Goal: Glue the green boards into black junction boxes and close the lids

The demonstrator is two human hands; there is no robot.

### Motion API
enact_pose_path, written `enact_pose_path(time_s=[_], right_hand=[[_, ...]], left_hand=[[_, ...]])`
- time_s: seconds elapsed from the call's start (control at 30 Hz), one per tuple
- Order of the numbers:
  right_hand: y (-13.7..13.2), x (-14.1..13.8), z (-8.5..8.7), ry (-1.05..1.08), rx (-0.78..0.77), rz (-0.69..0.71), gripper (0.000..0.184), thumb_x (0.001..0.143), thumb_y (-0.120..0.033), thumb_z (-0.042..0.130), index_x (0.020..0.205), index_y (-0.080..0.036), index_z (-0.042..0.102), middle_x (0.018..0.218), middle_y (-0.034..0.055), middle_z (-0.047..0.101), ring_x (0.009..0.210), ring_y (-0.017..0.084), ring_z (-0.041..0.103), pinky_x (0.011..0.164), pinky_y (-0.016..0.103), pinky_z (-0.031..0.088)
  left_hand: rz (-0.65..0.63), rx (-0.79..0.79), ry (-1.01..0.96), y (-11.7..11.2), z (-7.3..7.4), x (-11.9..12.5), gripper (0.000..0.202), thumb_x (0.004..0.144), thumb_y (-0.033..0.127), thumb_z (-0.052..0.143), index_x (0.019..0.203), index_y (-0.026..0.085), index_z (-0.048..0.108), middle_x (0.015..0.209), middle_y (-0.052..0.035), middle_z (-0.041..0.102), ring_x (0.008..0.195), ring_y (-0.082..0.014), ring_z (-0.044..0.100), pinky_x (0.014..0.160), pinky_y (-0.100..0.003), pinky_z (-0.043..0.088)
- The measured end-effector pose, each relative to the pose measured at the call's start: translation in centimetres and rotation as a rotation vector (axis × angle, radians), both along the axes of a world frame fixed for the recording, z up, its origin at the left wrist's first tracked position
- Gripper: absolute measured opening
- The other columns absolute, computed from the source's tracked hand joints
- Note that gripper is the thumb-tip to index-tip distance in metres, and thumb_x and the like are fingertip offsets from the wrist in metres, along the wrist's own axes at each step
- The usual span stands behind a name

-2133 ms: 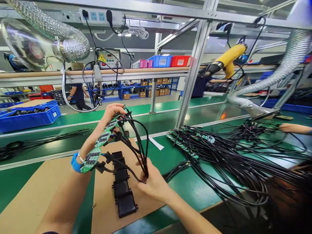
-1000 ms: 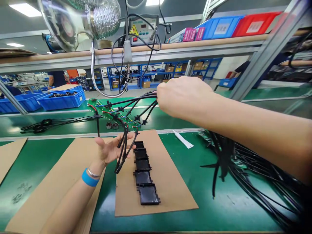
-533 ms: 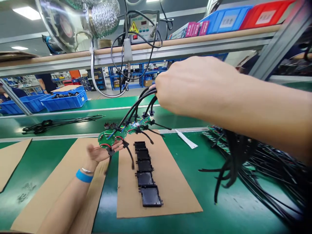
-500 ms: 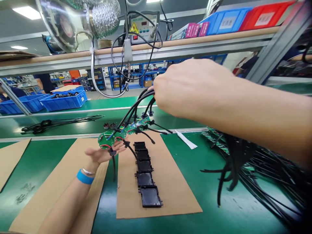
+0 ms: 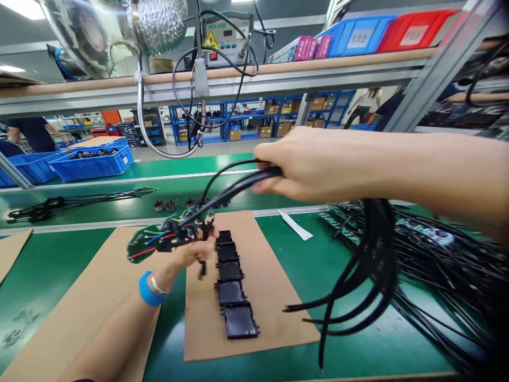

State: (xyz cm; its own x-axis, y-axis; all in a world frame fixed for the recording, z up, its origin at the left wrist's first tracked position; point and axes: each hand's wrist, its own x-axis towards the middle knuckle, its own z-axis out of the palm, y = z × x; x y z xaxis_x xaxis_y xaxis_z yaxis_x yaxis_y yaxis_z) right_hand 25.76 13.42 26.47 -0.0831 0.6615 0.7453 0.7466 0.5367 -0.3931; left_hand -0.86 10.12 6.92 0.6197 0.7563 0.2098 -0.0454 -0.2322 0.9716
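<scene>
My right hand is closed round a bundle of black cables above the middle of the bench. The loose ends of the bundle hang down below my right forearm. At the other end the cables join green circuit boards with red and blue wires. My left hand, with a blue wristband, has its fingers closed round these boards, some of them blurred. Beneath and to the right, several black plastic casings lie in a column on a cardboard sheet.
More circuit boards with black cables are heaped at the right. A white strip lies behind. Small motors and a cable bundle rest at the back. A metal shelf rail crosses above, with a hanging steel hose.
The boards have swung left and lower, bunching together. My left hand has gone from an open palm under them to gripping them. My right hand has lowered slightly, still holding the cables.
</scene>
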Motion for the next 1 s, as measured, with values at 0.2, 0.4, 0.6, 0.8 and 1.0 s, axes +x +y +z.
enact_pose_path(time_s=[0.2, 0.4, 0.6, 0.8, 1.0], right_hand=[[-5.9, 13.3, -4.5, -0.629, -0.552, -0.027, 0.038, 0.084, -0.051, 0.054, 0.068, -0.019, 0.067, 0.047, -0.0070, 0.051, 0.036, 0.003, 0.046, 0.044, 0.022, 0.033], [-5.3, 10.4, -15.2, -0.498, -0.824, 0.111, 0.063, 0.049, -0.051, 0.087, 0.100, -0.018, 0.073, 0.092, 0.0123, 0.070, 0.085, 0.035, 0.068, 0.067, 0.047, 0.055], [-1.6, -2.6, -20.9, -0.212, -0.792, 0.578, 0.039, 0.086, -0.044, 0.059, 0.116, -0.019, 0.058, 0.110, 0.0071, 0.065, 0.097, 0.020, 0.061, 0.081, 0.032, 0.051], [-0.1, -2.9, -24.3, -0.164, -0.753, 0.557, 0.013, 0.079, -0.027, 0.065, 0.079, -0.019, 0.055, 0.075, -0.0025, 0.055, 0.070, 0.013, 0.050, 0.064, 0.025, 0.039], [2.2, -1.4, -26.1, -0.114, -0.743, 0.366, 0.016, 0.092, -0.032, 0.048, 0.100, -0.018, 0.052, 0.083, 0.0019, 0.059, 0.074, 0.015, 0.055, 0.067, 0.027, 0.044]], left_hand=[[0.054, 0.109, 0.485, -0.6, 2.7, -4.5, 0.027, 0.065, 0.019, 0.061, 0.087, 0.019, 0.044, 0.076, 0.0022, 0.043, 0.065, -0.0139, 0.041, 0.056, -0.025, 0.031], [-0.029, 0.215, 0.774, -0.6, -0.3, -1.7, 0.034, 0.059, 0.010, 0.053, 0.088, 0.020, 0.040, 0.079, 0.0008, 0.046, 0.066, -0.0149, 0.040, 0.057, -0.026, 0.029], [-0.133, 0.213, 0.844, -0.1, -1.5, -1.3, 0.046, 0.058, 0.016, 0.063, 0.101, 0.019, 0.046, 0.089, -0.0019, 0.054, 0.073, -0.0180, 0.048, 0.061, -0.027, 0.036], [0.096, 0.082, 0.833, 1.7, -3.0, -1.5, 0.031, 0.091, 0.042, 0.039, 0.083, 0.018, 0.057, 0.072, 0.0005, 0.059, 0.066, -0.0147, 0.053, 0.058, -0.023, 0.038], [0.369, 0.243, 0.954, 4.7, -5.0, -0.9, 0.023, 0.094, 0.031, 0.040, 0.084, 0.019, 0.056, 0.077, -0.0019, 0.063, 0.072, -0.0184, 0.058, 0.062, -0.027, 0.037]])
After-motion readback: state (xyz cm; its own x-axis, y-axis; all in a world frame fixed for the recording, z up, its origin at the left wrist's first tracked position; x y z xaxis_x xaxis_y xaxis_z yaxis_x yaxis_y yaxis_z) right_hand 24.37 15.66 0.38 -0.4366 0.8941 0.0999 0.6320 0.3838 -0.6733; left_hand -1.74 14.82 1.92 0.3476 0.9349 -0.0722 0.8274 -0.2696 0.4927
